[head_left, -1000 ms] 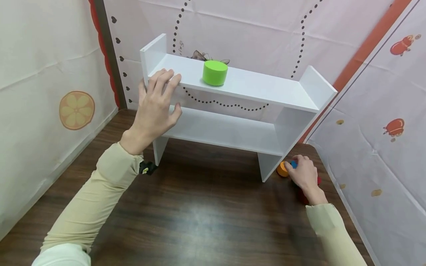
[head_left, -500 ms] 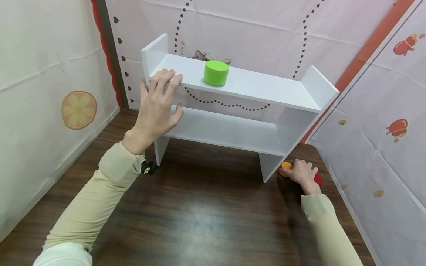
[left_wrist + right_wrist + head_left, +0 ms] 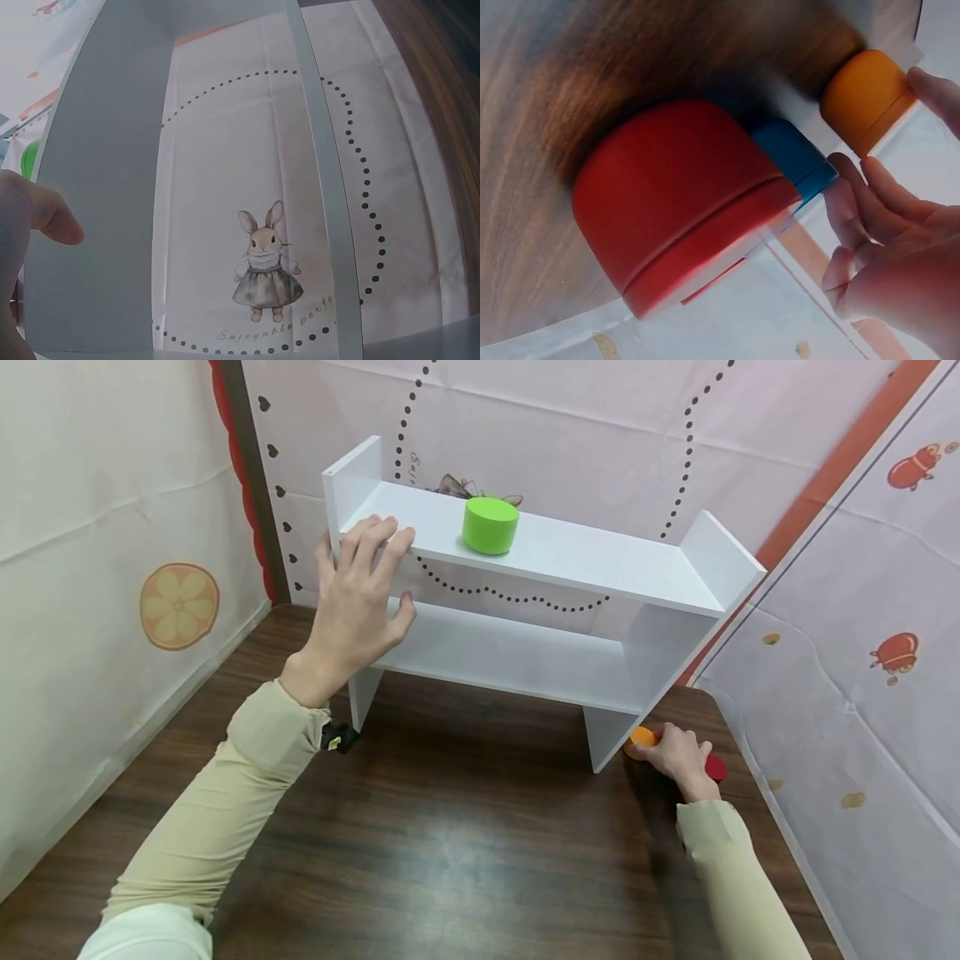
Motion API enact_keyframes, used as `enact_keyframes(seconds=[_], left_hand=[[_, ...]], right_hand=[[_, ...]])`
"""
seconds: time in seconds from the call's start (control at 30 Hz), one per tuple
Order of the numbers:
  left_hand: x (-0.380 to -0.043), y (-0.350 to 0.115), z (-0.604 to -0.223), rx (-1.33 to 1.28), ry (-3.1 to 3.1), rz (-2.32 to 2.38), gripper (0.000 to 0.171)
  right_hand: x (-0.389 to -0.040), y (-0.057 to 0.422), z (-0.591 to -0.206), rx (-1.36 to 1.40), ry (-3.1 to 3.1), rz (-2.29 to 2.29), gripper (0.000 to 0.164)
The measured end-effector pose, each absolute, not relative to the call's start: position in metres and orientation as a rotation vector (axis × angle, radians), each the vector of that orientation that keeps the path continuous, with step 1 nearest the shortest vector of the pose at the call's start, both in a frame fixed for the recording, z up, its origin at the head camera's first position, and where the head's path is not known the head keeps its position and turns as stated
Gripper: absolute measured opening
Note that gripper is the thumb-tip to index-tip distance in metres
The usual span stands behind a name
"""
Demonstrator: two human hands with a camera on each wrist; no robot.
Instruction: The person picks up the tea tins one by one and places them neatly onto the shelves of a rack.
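Note:
A white two-tier shelf (image 3: 570, 556) stands on the dark wood table (image 3: 450, 843). My left hand (image 3: 352, 610) holds its upper left corner, fingers over the top board and thumb below the front edge. In the left wrist view the thumb (image 3: 56, 217) shows against the board. A green cylinder (image 3: 490, 527) sits on the top board. At the shelf's right foot, my right hand (image 3: 678, 756) pinches an orange cylinder (image 3: 866, 97) between thumb and forefinger. Its other fingers lie close to a blue cylinder (image 3: 784, 154), hidden in the head view. A red cylinder (image 3: 682, 180) stands nearer the wrist.
Printed cloth walls (image 3: 847, 710) enclose the table on the left, back and right. The right wall runs close beside the cylinders. Below the top board is a lower shelf board (image 3: 510, 652), with open space under it.
My right hand has shifted from over the blue cylinder toward the orange one and now grips it. The red cylinder shows more. My left hand keeps its place on the shelf.

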State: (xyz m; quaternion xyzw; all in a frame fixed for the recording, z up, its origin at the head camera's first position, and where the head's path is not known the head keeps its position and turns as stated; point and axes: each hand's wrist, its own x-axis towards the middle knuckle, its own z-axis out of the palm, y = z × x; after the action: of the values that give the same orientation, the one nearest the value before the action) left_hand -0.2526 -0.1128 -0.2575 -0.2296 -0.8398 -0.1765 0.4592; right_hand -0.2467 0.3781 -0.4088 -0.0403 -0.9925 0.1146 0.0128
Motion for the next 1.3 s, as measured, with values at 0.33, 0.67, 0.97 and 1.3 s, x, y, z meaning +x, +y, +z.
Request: enact_keyframes(seconds=[0.33,0.67,0.97,1.3], left_hand=[[-0.254,-0.111,-0.258,-0.572,-2.047,-0.442,0.064],[-0.253,-0.111,-0.258,-0.561,-2.048,-0.447,0.063],[-0.252,-0.111,-0.257,-0.548,-2.031,-0.461,0.063],[-0.254,-0.111,-0.258,-0.556,-2.02,-0.454,0.063]], right_hand=[[-0.243,0.382,-0.419,0.021,-3.014,0.463,0.054],[-0.233,0.376,-0.403,0.062,-2.889,0.521,0.054],[-0.224,0.378,-0.377,0.104,-2.754,0.569,0.057],[-0.216,0.377,-0.351,0.098,-2.652,0.585,0.054]])
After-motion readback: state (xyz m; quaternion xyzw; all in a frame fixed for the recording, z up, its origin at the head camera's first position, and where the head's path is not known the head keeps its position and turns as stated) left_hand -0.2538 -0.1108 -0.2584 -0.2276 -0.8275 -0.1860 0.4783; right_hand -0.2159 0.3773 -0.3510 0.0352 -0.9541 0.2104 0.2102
